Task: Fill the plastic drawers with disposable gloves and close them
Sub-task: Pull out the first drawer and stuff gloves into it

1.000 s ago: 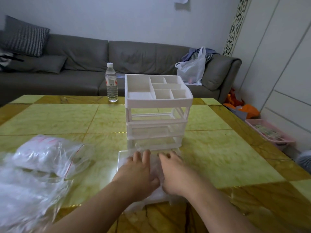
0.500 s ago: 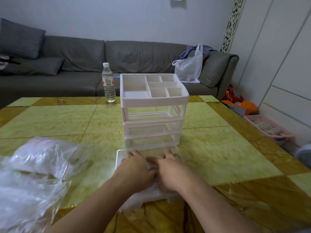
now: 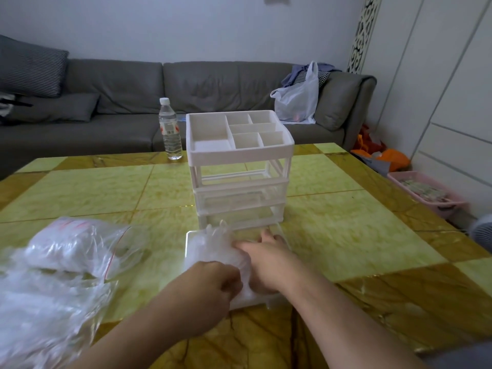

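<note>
Gloves (image 3: 213, 249) now bunched under left hand (image 3: 210, 283)

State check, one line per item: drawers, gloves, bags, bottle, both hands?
removed drawer: out of the unit, flat on table, gloves inside
glove wad: bunched in the drawer
drawer unit: upright, top slot empty
left hand: grips the wad
right hand: flat, pressing gloves down
zip bag: open, on its side
water bottle: upright, capped

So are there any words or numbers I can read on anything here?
None can be read.
Bottle: its red and white label has print, too small and blurred to read.
Glove bag: red marks near its top edge, blurred; cannot tell if they are letters.
Organizer, drawer, gloves: no writing shows.
</note>
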A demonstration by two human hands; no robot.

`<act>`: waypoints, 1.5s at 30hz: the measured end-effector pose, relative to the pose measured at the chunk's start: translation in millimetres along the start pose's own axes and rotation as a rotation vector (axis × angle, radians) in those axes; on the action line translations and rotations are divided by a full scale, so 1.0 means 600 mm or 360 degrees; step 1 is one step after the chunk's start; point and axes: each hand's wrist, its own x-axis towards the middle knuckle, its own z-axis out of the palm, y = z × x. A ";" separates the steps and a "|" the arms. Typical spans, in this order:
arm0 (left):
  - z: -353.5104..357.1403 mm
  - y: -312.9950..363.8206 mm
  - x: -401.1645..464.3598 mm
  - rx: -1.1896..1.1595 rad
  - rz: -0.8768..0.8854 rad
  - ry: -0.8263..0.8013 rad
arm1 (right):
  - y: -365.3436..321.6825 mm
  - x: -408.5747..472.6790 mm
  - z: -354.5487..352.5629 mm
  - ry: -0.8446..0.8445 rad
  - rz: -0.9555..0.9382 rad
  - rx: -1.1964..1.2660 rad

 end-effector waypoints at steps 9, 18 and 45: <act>-0.001 0.030 0.054 0.0132 -0.0363 -0.0307 | -0.009 -0.008 -0.009 0.0035 0.0131 0.0027; -0.009 0.056 0.040 0.0771 -0.0252 0.0166 | -0.036 0.017 0.010 -0.0084 0.0061 -0.0293; 0.001 0.016 0.091 -0.0083 -0.0571 -0.0001 | -0.015 -0.050 -0.040 0.0352 0.0240 0.0639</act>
